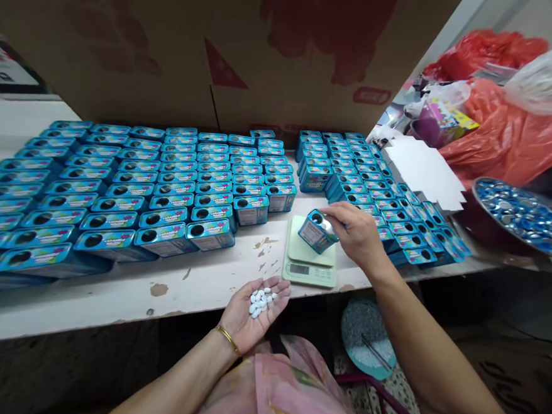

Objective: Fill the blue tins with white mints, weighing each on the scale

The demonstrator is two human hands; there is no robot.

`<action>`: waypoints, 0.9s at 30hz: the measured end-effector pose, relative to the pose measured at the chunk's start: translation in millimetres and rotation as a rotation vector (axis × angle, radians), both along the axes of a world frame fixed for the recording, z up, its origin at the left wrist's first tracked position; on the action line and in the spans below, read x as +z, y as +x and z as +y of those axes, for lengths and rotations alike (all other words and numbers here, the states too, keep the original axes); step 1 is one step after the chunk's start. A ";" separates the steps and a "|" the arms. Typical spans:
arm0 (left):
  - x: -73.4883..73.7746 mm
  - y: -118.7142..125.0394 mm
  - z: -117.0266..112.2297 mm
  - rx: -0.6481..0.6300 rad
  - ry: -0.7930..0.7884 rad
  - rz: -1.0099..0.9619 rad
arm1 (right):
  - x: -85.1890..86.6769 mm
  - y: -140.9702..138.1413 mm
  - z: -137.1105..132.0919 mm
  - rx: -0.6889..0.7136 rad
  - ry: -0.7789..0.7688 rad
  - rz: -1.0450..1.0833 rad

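My left hand [249, 318] is turned palm up below the scale, fingers extended, with a small heap of white oval candies [260, 300] in the palm. A gold bangle [228, 338] circles that wrist. My right hand [352, 228] is closed at the top of a blue tin [316, 232], its fingers covering the right side of the lid. The round opening near the lid's left end shows. The tin sits at an angle over the plate of a pale green digital scale [309, 269]; the display's digits are too small to read.
Rows of blue tins with round openings [165, 237] stand left; another block of tins [389, 208] stands right. A large cardboard box [173, 48] rises behind. At right are a white card piece [425, 170], a bowl of blue-and-silver pieces [525, 215] and red bags [522, 129]. A teal basin [374, 359] sits below.
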State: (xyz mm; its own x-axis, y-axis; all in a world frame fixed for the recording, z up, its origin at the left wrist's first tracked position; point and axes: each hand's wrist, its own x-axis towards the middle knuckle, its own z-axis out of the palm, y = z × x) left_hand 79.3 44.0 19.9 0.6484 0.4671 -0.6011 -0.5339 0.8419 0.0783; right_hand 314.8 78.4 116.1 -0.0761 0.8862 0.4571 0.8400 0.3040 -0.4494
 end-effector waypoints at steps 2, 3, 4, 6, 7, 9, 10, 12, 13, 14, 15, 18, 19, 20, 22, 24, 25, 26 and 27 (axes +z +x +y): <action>-0.8 0.2 -2.1 -0.027 -0.009 -0.009 | 0.9 -15.4 -18.9 0.026 0.006 0.053; -1.7 0.8 -3.7 -0.037 -0.019 -0.015 | -1.8 -27.4 -31.2 0.069 -0.018 0.059; -2.9 1.5 -5.6 -0.039 -0.033 -0.021 | -7.1 -41.5 -44.8 0.134 -0.059 0.050; -5.8 3.2 -10.1 -0.044 -0.081 -0.036 | -24.5 -71.8 -72.6 0.294 -0.194 -0.037; -7.3 3.9 -12.4 -0.057 -0.108 -0.047 | -35.4 -85.6 -85.3 0.319 -0.239 -0.095; -9.9 4.9 -16.8 -0.110 -0.140 -0.068 | -57.3 -105.8 -105.3 0.314 -0.330 -0.166; -10.9 5.1 -18.6 -0.143 -0.139 -0.077 | -66.6 -111.4 -112.0 0.300 -0.355 -0.181; -12.1 5.4 -21.2 -0.186 -0.112 -0.082 | -79.2 -114.7 -119.6 0.285 -0.378 -0.178; -12.4 5.4 -22.1 -0.198 -0.098 -0.082 | -82.3 -113.7 -120.9 0.283 -0.387 -0.171; -12.7 5.6 -22.7 -0.209 -0.090 -0.086 | -83.7 -111.8 -121.3 0.286 -0.400 -0.165; -12.8 5.8 -23.2 -0.217 -0.086 -0.092 | -83.9 -109.7 -120.8 0.290 -0.411 -0.159; -12.9 6.4 -23.4 -0.219 -0.080 -0.099 | -82.3 -105.1 -118.1 0.300 -0.409 -0.139; -12.8 6.6 -23.2 -0.214 -0.080 -0.099 | -82.3 -104.4 -117.2 0.303 -0.390 -0.125; -12.7 6.6 -22.8 -0.207 -0.082 -0.100 | -82.8 -104.0 -116.3 0.302 -0.374 -0.109; -12.3 6.5 -21.6 -0.193 -0.094 -0.105 | -85.0 -103.5 -114.4 0.295 -0.363 -0.067; -11.9 6.4 -19.8 -0.176 -0.122 -0.114 | -88.0 -103.2 -112.2 0.290 -0.377 -0.021; -11.6 6.4 -18.9 -0.162 -0.140 -0.114 | -89.6 -103.4 -111.0 0.291 -0.381 0.004; -11.2 6.6 -18.0 -0.145 -0.153 -0.112 | -91.1 -103.8 -109.8 0.293 -0.380 0.030; -10.6 6.9 -17.3 -0.131 -0.162 -0.107 | -92.4 -104.4 -108.6 0.295 -0.374 0.054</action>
